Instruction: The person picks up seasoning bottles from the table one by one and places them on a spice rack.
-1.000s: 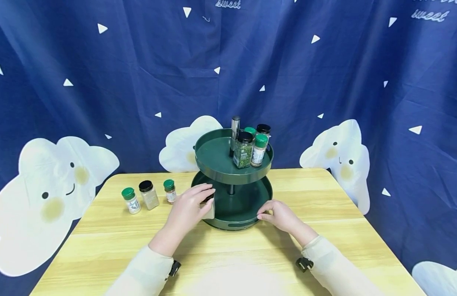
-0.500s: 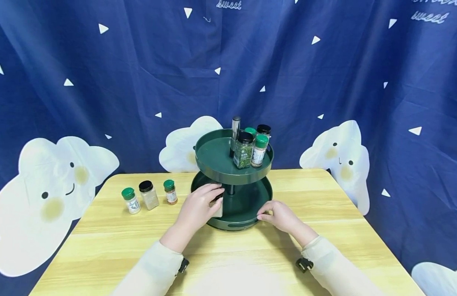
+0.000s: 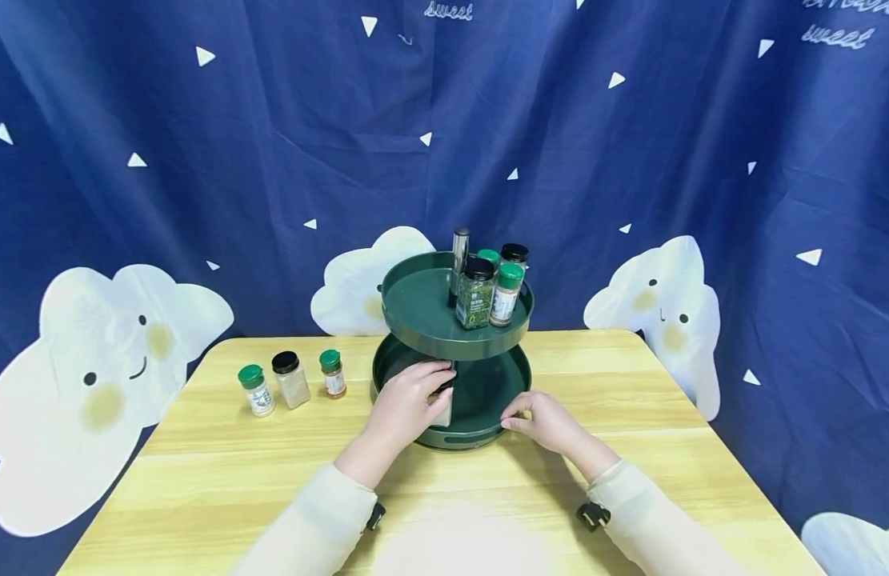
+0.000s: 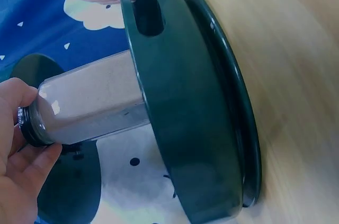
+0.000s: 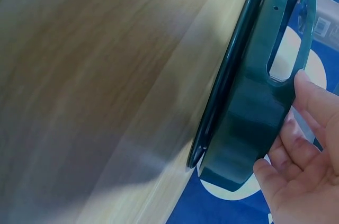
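Note:
My left hand (image 3: 404, 404) grips a square spice jar (image 4: 92, 94) by its black lid. The jar is clear, filled with pale powder, and overlaps the front left of the lower tray (image 3: 490, 388) of a dark green two-tier turntable rack. Its base is hidden behind the tray wall in the left wrist view. At the front right, my right hand (image 3: 541, 418) pinches the lower tray's rim between thumb and fingers, beside the slotted handle (image 5: 280, 70). On the upper tray (image 3: 415, 300) stand a green-flake jar (image 3: 476, 300), a green-lidded shaker (image 3: 505, 298) and other spice containers behind.
Left of the rack, a green-lidded white shaker (image 3: 258, 396), a black-lidded jar (image 3: 293, 386) and a small green-lidded bottle (image 3: 333, 379) stand on the wooden table (image 3: 199, 480). A metal post (image 3: 460, 256) rises through the upper tray. Behind hangs a blue curtain (image 3: 307, 120).
My left hand has carried the black-lidded jar rightward, from the lower tray's left edge further in beneath the upper tray. My right hand stays at the rim.

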Demonstrator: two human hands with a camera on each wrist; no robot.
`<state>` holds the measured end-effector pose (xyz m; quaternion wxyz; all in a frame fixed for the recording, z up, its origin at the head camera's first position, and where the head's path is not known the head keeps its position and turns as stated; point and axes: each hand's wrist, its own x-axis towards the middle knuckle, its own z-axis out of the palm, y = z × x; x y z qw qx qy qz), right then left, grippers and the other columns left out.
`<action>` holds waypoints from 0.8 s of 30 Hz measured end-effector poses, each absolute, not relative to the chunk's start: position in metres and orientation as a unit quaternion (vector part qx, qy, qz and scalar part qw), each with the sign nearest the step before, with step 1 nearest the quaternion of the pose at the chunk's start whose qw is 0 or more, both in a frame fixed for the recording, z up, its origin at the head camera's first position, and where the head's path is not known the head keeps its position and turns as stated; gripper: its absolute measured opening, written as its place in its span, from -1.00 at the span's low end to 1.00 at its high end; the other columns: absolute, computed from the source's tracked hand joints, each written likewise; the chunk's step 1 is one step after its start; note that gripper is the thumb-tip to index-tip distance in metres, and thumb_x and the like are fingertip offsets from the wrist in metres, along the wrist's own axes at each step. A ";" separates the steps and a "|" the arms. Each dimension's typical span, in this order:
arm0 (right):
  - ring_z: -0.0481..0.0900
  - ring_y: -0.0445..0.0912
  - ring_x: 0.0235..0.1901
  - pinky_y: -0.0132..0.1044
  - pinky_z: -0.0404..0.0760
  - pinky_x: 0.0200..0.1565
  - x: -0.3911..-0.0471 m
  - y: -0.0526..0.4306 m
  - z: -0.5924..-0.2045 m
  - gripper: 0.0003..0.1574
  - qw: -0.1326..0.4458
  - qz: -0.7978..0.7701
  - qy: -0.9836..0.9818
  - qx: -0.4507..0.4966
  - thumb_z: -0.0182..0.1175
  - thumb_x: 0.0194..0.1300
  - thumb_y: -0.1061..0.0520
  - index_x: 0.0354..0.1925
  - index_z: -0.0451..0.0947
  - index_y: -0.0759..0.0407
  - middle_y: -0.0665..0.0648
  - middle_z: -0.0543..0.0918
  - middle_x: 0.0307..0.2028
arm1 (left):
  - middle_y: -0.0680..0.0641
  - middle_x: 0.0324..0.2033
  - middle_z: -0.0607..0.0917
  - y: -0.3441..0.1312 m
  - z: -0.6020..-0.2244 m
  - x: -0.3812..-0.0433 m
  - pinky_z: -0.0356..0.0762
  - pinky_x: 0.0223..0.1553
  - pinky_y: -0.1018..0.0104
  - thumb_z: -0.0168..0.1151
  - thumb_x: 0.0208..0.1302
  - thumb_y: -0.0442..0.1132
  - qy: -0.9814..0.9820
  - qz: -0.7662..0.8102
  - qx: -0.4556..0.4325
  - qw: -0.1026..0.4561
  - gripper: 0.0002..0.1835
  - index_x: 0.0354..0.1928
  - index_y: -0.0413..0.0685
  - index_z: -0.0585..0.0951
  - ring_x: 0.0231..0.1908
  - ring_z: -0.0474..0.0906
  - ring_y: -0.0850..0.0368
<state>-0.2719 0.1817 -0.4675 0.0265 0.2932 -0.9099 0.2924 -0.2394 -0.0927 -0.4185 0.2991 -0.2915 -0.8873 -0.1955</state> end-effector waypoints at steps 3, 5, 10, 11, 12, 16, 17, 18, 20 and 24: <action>0.65 -0.09 -0.21 -0.10 0.65 -0.04 -0.272 0.182 -0.468 -0.89 0.026 0.294 -0.909 0.293 0.40 0.25 0.08 -0.34 0.77 0.09 -0.13 0.69 -0.34 | -0.02 0.02 0.73 -0.088 -0.422 -0.241 0.61 0.12 0.20 0.42 0.24 -0.22 -0.884 -0.199 -0.296 0.302 -0.74 -0.03 -0.05 0.77 0.06 0.65 0.08; 0.65 -0.09 -0.20 -0.09 0.65 -0.04 -0.272 0.183 -0.468 -0.91 0.026 0.294 -0.909 0.294 0.40 0.24 0.09 -0.34 0.78 0.08 -0.12 0.69 -0.34 | -0.02 0.02 0.74 -0.085 -0.424 -0.241 0.61 0.11 0.20 0.43 0.23 -0.23 -0.882 -0.202 -0.299 0.304 -0.75 -0.04 -0.04 0.77 0.06 0.65 0.08; 0.66 -0.09 -0.21 -0.07 0.65 -0.04 -0.272 0.182 -0.467 -0.93 0.027 0.293 -0.908 0.298 0.41 0.24 0.11 -0.33 0.78 0.07 -0.11 0.70 -0.34 | -0.03 0.00 0.74 -0.080 -0.429 -0.241 0.63 0.08 0.20 0.43 0.21 -0.24 -0.876 -0.207 -0.305 0.311 -0.75 -0.06 -0.05 0.77 0.04 0.66 0.07; 0.66 -0.09 -0.21 -0.06 0.65 -0.05 -0.272 0.182 -0.467 -0.93 0.027 0.293 -0.908 0.299 0.41 0.24 0.11 -0.33 0.78 0.08 -0.11 0.70 -0.34 | -0.03 0.00 0.74 -0.079 -0.430 -0.241 0.64 0.07 0.19 0.43 0.21 -0.24 -0.875 -0.208 -0.306 0.312 -0.75 -0.06 -0.05 0.78 0.04 0.66 0.07; 0.66 -0.09 -0.21 -0.05 0.65 -0.05 -0.272 0.182 -0.467 -0.92 0.028 0.294 -0.907 0.299 0.41 0.24 0.11 -0.33 0.78 0.09 -0.11 0.70 -0.34 | -0.03 0.00 0.74 -0.078 -0.430 -0.241 0.64 0.07 0.19 0.43 0.21 -0.24 -0.875 -0.209 -0.306 0.311 -0.75 -0.06 -0.06 0.78 0.04 0.66 0.07; 0.66 -0.10 -0.22 -0.08 0.65 -0.05 -0.272 0.181 -0.467 -0.88 0.033 0.296 -0.906 0.301 0.41 0.23 0.09 -0.34 0.77 0.13 -0.11 0.70 -0.35 | -0.03 0.00 0.74 -0.073 -0.432 -0.242 0.63 0.08 0.18 0.42 0.22 -0.22 -0.875 -0.211 -0.309 0.306 -0.75 -0.05 -0.05 0.77 0.05 0.66 0.07; 0.66 -0.10 -0.22 -0.08 0.65 -0.04 -0.272 0.181 -0.467 -0.88 0.033 0.296 -0.906 0.302 0.41 0.23 0.09 -0.34 0.77 0.13 -0.11 0.70 -0.35 | -0.02 0.00 0.74 -0.072 -0.432 -0.242 0.63 0.08 0.19 0.42 0.23 -0.22 -0.876 -0.212 -0.309 0.303 -0.75 -0.04 -0.05 0.77 0.05 0.66 0.07; 0.66 -0.11 -0.22 -0.09 0.65 -0.04 -0.272 0.181 -0.468 -0.88 0.034 0.296 -0.905 0.303 0.41 0.23 0.10 -0.34 0.77 0.13 -0.11 0.70 -0.35 | -0.01 0.01 0.74 -0.071 -0.433 -0.242 0.62 0.09 0.20 0.41 0.24 -0.21 -0.878 -0.210 -0.309 0.300 -0.74 -0.04 -0.05 0.77 0.05 0.65 0.08; 0.66 -0.12 -0.22 -0.11 0.65 -0.04 -0.272 0.181 -0.468 -0.88 0.034 0.295 -0.906 0.303 0.42 0.23 0.09 -0.34 0.77 0.13 -0.12 0.70 -0.35 | 0.00 0.02 0.73 -0.069 -0.434 -0.242 0.62 0.09 0.21 0.40 0.25 -0.20 -0.880 -0.208 -0.308 0.296 -0.74 -0.02 -0.03 0.77 0.05 0.65 0.09; 0.66 -0.12 -0.22 -0.11 0.65 -0.05 -0.272 0.181 -0.468 -0.85 0.034 0.294 -0.906 0.303 0.41 0.24 0.07 -0.34 0.77 0.14 -0.12 0.70 -0.35 | 0.02 0.03 0.73 -0.066 -0.436 -0.242 0.61 0.10 0.24 0.39 0.27 -0.18 -0.884 -0.204 -0.305 0.289 -0.74 0.00 0.00 0.76 0.07 0.64 0.10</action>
